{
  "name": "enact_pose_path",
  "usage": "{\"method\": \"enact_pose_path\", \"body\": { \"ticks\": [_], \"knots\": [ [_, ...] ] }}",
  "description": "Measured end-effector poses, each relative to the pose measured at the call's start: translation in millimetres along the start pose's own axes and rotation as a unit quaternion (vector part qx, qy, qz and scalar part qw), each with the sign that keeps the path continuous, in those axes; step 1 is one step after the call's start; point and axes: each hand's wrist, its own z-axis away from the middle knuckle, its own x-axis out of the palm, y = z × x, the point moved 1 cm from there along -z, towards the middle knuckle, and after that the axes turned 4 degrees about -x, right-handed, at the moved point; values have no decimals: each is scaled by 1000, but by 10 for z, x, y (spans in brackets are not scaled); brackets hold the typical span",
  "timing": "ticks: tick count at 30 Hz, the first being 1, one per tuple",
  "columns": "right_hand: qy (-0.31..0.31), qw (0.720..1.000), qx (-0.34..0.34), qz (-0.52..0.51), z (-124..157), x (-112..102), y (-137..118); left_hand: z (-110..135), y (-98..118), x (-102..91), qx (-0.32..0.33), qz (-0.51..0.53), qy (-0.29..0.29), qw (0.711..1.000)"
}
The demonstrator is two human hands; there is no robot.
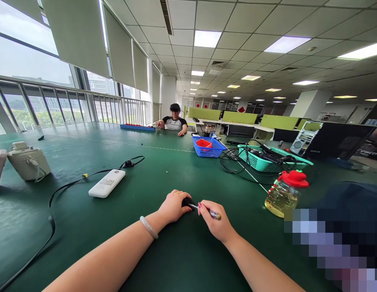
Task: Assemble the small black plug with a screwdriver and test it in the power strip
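My left hand [175, 206], a pale bangle [148, 228] on its wrist, is closed around a small black rounded object [187, 201] low over the green table. Its kind cannot be made out, since the fingers cover most of it. Pinched in my right hand [217, 221] is a slim pen-like tool [213, 214] with a silvery front part and a tan-tipped dark handle. The tool's front end points left and meets the black object or lies right beside it; I cannot tell which.
A white power bank [107, 183] and black cable [67, 186] lie left, near a beige bag-like case [28, 160]. Right are a lidded jar [282, 198], a teal basket [258, 161] of cables and a blue basket [208, 151]. People sit across [174, 121] and at right.
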Motion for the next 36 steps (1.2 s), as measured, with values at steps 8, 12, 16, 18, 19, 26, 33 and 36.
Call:
{"method": "enact_pose_path", "body": {
  "ticks": [8,12,16,18,19,26,33,36],
  "knots": [
    [-7,998,-40,56,9,-8,-47,6,6,-5,3,6,3,1000],
    [-28,981,-111,154,34,26,-123,5,-2,4,-2,5,4,1000],
    [-49,968,-141,203,44,49,-148,3,-6,18,-1,6,12,1000],
    [-54,963,-146,218,47,58,-154,3,-4,19,-1,6,12,1000],
    [-56,961,-150,226,48,63,-158,3,-3,18,-2,6,11,1000],
    [-81,954,-159,241,53,110,-190,2,-6,19,-5,7,17,1000],
    [-73,968,-122,204,48,93,-183,6,5,6,-3,6,18,1000],
    [-50,985,-83,141,28,70,-135,11,10,-10,-8,6,12,1000]
  ]
}}
